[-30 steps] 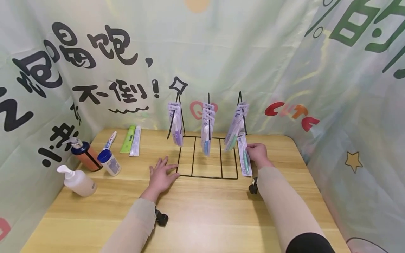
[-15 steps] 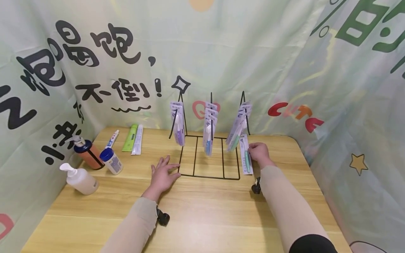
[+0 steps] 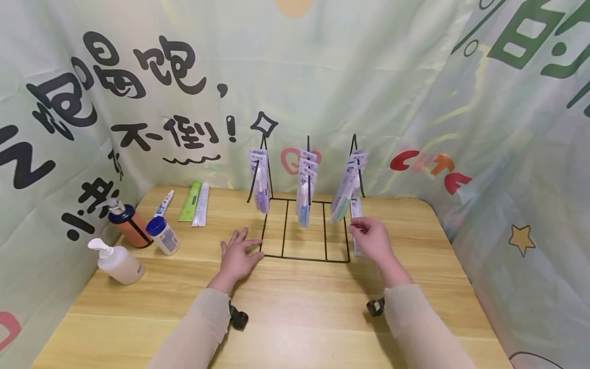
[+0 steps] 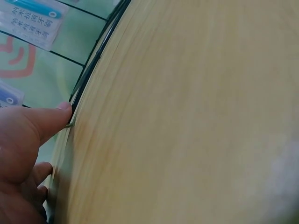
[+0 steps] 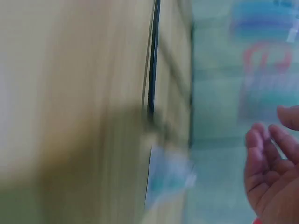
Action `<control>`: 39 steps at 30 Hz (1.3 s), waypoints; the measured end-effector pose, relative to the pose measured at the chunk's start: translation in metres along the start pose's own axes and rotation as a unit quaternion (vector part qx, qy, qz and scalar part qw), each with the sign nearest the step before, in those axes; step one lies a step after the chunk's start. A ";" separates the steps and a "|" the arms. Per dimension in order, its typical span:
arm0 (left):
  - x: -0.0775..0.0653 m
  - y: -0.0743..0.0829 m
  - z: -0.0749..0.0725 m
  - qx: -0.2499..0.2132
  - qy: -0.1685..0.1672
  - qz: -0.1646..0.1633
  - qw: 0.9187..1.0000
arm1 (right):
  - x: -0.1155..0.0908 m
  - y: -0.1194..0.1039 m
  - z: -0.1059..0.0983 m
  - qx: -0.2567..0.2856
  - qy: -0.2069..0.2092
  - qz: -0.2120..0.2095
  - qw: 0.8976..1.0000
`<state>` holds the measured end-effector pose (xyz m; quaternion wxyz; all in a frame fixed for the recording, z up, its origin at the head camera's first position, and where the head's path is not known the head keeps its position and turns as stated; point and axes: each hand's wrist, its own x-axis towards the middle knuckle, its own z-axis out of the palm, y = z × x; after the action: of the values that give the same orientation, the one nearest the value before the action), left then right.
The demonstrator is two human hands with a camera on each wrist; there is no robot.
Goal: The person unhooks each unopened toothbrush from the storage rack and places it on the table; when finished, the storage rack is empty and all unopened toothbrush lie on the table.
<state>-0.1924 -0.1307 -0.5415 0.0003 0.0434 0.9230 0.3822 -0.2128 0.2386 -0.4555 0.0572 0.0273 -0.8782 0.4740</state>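
Observation:
A black wire display rack (image 3: 304, 260) stands on the wooden table with packaged toothbrushes hanging from its hooks: purple ones (image 3: 261, 192) left, blue ones (image 3: 304, 197) in the middle, green ones (image 3: 342, 200) right. My left hand (image 3: 237, 259) rests at the rack's front left corner, fingers spread. In the left wrist view its thumb (image 4: 53, 120) touches the black wire. Just right of the rack, one toothbrush pack (image 3: 357, 206) lies on the table, partly hidden behind my right hand (image 3: 372, 241). In the right wrist view that hand's fingers are loosely bent with nothing between them.
At the left stand a white pump bottle (image 3: 121, 265), an orange pump bottle (image 3: 131, 228) and a white jar with a blue lid (image 3: 163, 238). Several tubes lie behind them, among them a green tube (image 3: 190, 202). A printed curtain (image 3: 392, 77) encloses the table's back and sides.
My right hand has left the right edge of the loose toothbrush pack and moved left and toward me, now in front of it. The left hand has stayed at the rack corner.

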 end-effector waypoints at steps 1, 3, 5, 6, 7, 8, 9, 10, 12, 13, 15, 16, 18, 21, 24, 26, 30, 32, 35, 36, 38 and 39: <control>0.000 -0.001 0.000 0.001 0.000 0.000 1.000 | -0.009 -0.009 0.008 0.023 0.002 -0.023 0.999; 0.000 -0.001 0.000 0.001 0.001 0.001 1.000 | -0.026 -0.027 0.026 0.071 -0.004 -0.080 0.994; -0.001 -0.001 -0.001 0.002 0.003 0.002 1.000 | -0.037 -0.045 0.045 0.103 -0.014 -0.147 0.984; -0.001 -0.001 -0.001 0.001 0.003 0.002 1.000 | -0.040 -0.054 0.054 0.113 -0.020 -0.177 0.977; 0.000 0.000 -0.001 0.001 0.004 0.002 1.000 | -0.043 -0.063 0.063 0.115 -0.025 -0.206 0.972; 0.000 0.000 -0.001 0.002 0.004 0.003 1.000 | -0.044 -0.072 0.071 0.114 -0.027 -0.230 0.966; 0.000 0.001 0.000 0.004 0.002 0.004 1.000 | -0.045 -0.081 0.078 0.109 -0.028 -0.246 0.963; 0.001 0.001 0.001 0.007 0.002 0.004 1.000 | -0.044 -0.090 0.086 0.107 -0.031 -0.258 0.960; 0.001 0.002 0.002 0.013 0.000 0.005 1.000 | -0.040 -0.104 0.099 0.099 -0.031 -0.268 0.958; 0.002 0.002 0.002 0.017 -0.001 0.006 1.000 | -0.036 -0.110 0.105 0.097 -0.029 -0.266 0.959; 0.002 0.003 0.003 0.020 0.001 0.008 1.000 | -0.027 -0.120 0.116 0.105 -0.023 -0.248 0.963; 0.002 0.003 0.003 0.022 0.003 0.009 1.000 | -0.021 -0.125 0.121 0.114 -0.018 -0.239 0.964; 0.003 0.003 0.003 0.024 0.007 0.010 1.000 | -0.010 -0.133 0.130 0.133 -0.003 -0.217 0.967; 0.003 0.001 0.003 0.030 0.011 0.011 0.999 | 0.006 -0.144 0.140 0.153 0.018 -0.193 0.969; 0.004 -0.001 0.002 0.031 0.014 0.011 0.999 | 0.018 -0.151 0.149 0.158 0.025 -0.170 0.972; 0.004 -0.001 0.002 0.030 0.015 0.012 0.999 | 0.024 -0.155 0.151 0.158 0.023 -0.152 0.975; 0.003 -0.002 0.002 0.029 0.023 0.017 0.999 | 0.034 -0.163 0.154 0.165 0.017 -0.117 0.979; 0.002 -0.002 0.002 0.028 0.025 0.016 0.999 | 0.038 -0.165 0.156 0.167 0.018 -0.108 0.980; 0.002 -0.002 0.002 0.030 0.025 0.016 0.999 | 0.044 -0.166 0.159 0.173 0.023 -0.099 0.980; 0.002 -0.002 0.002 0.030 0.023 0.014 0.999 | 0.045 -0.167 0.160 0.176 0.026 -0.097 0.979; 0.002 -0.002 0.002 0.031 0.022 0.016 0.999 | 0.047 -0.168 0.161 0.177 0.032 -0.091 0.979; 0.002 -0.002 0.002 0.032 0.023 0.018 0.999 | 0.048 -0.168 0.161 0.176 0.034 -0.087 0.980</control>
<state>-0.1947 -0.1311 -0.5443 -0.0288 0.0510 0.9336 0.3535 -0.2548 0.0120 -0.3977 0.1222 0.0973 -0.7727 0.6152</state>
